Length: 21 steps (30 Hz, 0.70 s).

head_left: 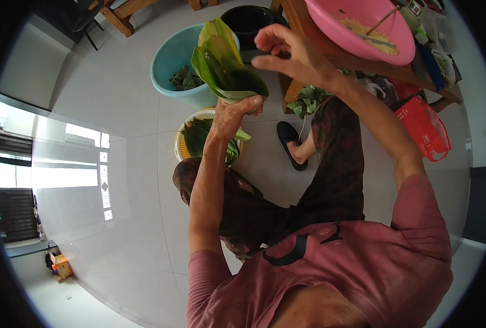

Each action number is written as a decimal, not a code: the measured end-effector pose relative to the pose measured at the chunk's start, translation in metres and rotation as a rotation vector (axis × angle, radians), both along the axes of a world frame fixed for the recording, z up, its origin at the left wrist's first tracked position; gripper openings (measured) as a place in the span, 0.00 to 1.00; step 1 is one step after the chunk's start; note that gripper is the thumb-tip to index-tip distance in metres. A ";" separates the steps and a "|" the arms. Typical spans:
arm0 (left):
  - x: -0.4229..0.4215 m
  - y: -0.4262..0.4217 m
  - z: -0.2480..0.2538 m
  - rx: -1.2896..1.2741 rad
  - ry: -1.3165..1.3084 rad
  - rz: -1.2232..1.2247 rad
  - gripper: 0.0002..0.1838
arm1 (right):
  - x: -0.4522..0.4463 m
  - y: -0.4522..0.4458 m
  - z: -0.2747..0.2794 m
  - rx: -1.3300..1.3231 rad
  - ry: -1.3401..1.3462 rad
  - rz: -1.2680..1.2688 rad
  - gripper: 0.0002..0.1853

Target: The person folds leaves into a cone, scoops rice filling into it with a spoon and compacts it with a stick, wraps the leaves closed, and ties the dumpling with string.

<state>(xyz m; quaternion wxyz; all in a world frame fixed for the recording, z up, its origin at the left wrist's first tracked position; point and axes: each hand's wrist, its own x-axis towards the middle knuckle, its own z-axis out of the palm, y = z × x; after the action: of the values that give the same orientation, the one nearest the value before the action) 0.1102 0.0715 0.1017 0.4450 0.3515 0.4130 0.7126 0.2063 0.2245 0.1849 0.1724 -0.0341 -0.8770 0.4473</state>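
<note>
My left hand [235, 113] is wrapped around the base of several long green leaves [224, 68], which are folded into an open cup with their tips pointing up and away. The inside of the cup is in shadow, so I cannot tell what it holds. To the right of the leaves, my right hand [292, 53] is raised in the air with thumb and fingers apart, holding nothing. Below my left hand, a yellow-and-white basket [180, 146] holds more loose green leaves [199, 135].
A teal tub [164, 63] contains dark green leaf bundles [185, 79]. Behind it sits a black basin [248, 16]. On the wooden table [352, 57], a pink basin [330, 33] holds yellowish grains and a stick. Green bundles [307, 100] hang by the table; a red bag [423, 128] stands at right.
</note>
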 end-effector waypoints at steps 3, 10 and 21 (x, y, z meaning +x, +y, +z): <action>-0.001 0.002 -0.005 -0.069 0.026 0.063 0.17 | 0.012 -0.018 0.005 0.026 -0.049 0.271 0.28; 0.005 0.002 -0.009 -0.111 0.101 0.063 0.26 | 0.001 -0.010 -0.022 0.238 -0.353 0.455 0.26; 0.004 0.003 0.003 -0.215 0.139 -0.110 0.20 | 0.005 -0.001 -0.018 0.077 -0.418 0.477 0.24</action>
<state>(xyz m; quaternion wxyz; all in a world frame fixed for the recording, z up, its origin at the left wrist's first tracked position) 0.1141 0.0746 0.1051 0.4887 0.3727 0.4970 0.6126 0.2118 0.2235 0.1672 -0.1203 0.0880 -0.8930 0.4247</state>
